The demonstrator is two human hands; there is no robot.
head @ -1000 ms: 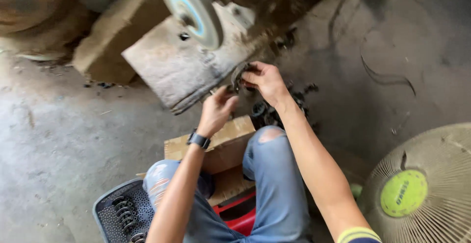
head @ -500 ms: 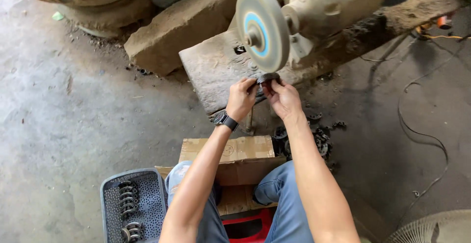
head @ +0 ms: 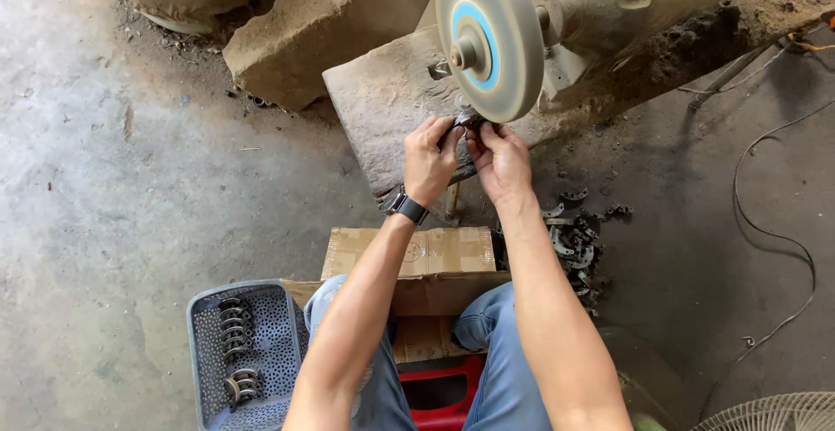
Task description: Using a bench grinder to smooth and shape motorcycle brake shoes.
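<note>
Small metal piece (head: 464, 123) mostly hidden by fingers; fan (head: 770, 412) cut off at edge.

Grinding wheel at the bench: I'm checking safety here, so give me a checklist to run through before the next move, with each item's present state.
1. Both hands on the part: ok; left hand and right hand pinch the small metal piece.
2. Piece at the wheel lower edge: ok.
3. Gloves: not ok, hands bare.
4. Wheel spinning: cannot tell.
5. Finished pieces in grey basket: ok.
6. Loose parts on floor by right leg: not ok.
</note>
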